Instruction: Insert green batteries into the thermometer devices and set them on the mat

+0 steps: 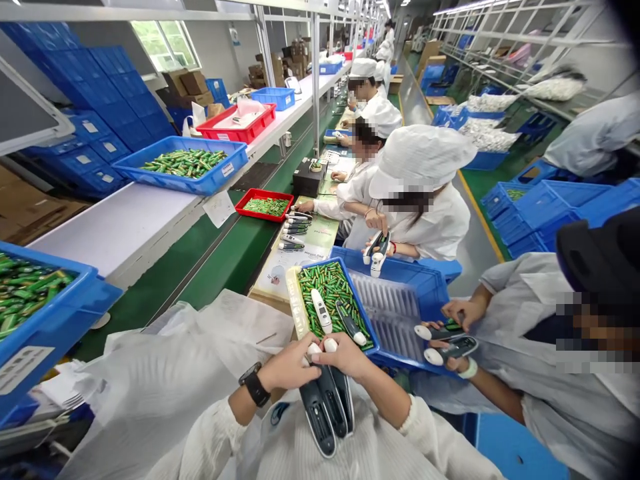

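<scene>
My left hand (287,367) and my right hand (347,357) are both closed around a bundle of three black-and-white thermometer-like devices (325,407), white tips up near my fingers, dark bodies pointing toward my chest. A black watch (254,385) sits on my left wrist. Just beyond my hands is a blue bin of green batteries (333,300) with two more devices (321,310) lying on top of them.
A person's hands (457,313) to my right hold similar devices over an empty blue tray (400,313). Other workers in white sit further along the green conveyor (200,260). Blue bins of batteries (185,163) sit on the shelf. White plastic bags (165,373) lie at my left.
</scene>
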`<action>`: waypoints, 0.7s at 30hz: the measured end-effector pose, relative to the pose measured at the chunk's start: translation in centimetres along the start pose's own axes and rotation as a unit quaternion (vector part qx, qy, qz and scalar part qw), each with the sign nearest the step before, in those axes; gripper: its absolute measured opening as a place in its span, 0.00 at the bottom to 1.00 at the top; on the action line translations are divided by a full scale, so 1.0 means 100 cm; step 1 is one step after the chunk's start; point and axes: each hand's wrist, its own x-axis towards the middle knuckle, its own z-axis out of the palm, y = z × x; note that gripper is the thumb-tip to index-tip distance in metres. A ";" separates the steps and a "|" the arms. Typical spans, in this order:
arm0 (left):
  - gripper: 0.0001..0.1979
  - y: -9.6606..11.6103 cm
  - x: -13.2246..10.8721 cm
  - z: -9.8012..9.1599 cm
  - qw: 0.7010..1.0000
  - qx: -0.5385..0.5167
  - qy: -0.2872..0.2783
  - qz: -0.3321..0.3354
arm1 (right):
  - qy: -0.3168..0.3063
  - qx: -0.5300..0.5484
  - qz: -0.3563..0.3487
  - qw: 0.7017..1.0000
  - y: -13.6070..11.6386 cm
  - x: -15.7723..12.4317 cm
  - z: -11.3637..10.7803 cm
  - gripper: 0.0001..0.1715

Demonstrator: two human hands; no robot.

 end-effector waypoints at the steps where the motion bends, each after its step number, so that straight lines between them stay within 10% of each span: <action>1: 0.13 0.001 0.003 0.003 1.000 0.011 0.005 0.001 | 0.012 0.000 0.001 1.000 -0.001 -0.002 0.001 0.26; 11: 0.17 -0.001 0.012 0.013 0.997 0.023 0.070 0.019 | 0.221 -0.094 -0.085 0.967 0.008 -0.011 0.012 0.27; 21: 0.21 -0.023 0.011 0.006 0.998 -0.030 0.037 -0.029 | 0.219 -0.160 -0.128 0.954 0.000 0.011 0.027 0.28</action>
